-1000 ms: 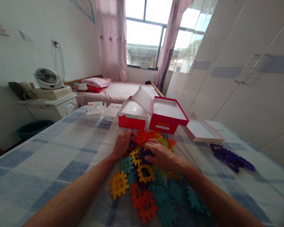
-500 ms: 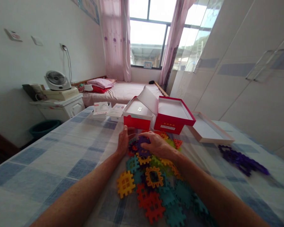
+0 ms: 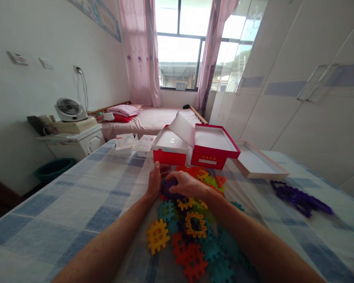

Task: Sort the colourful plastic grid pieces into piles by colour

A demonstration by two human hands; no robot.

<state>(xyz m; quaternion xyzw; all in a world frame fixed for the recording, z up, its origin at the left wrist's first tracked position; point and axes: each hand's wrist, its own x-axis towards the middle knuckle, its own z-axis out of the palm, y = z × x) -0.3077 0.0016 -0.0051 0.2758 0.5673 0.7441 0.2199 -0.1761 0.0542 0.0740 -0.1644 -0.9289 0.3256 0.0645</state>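
My right hand reaches over a heap of interlocking plastic building pieces, its fingers curled down on a purple building piece that it partly hides. Along the left side of the heap stands my left hand, thumb up and fingers stretched toward the right hand, with nothing visible in it. Nearer to me lie a yellow window piece, a yellow square frame, red pieces and teal pieces. Orange pieces show behind my right hand.
Past the heap stand an open red-and-white box and a dark red box. A shallow box lid lies to their right, small white boxes to their left. Joined purple pieces rest at right on the checked cloth.
My right hand has shifted left toward my left hand, and the purple piece under its fingers has moved left too. The view has tilted slightly upward.
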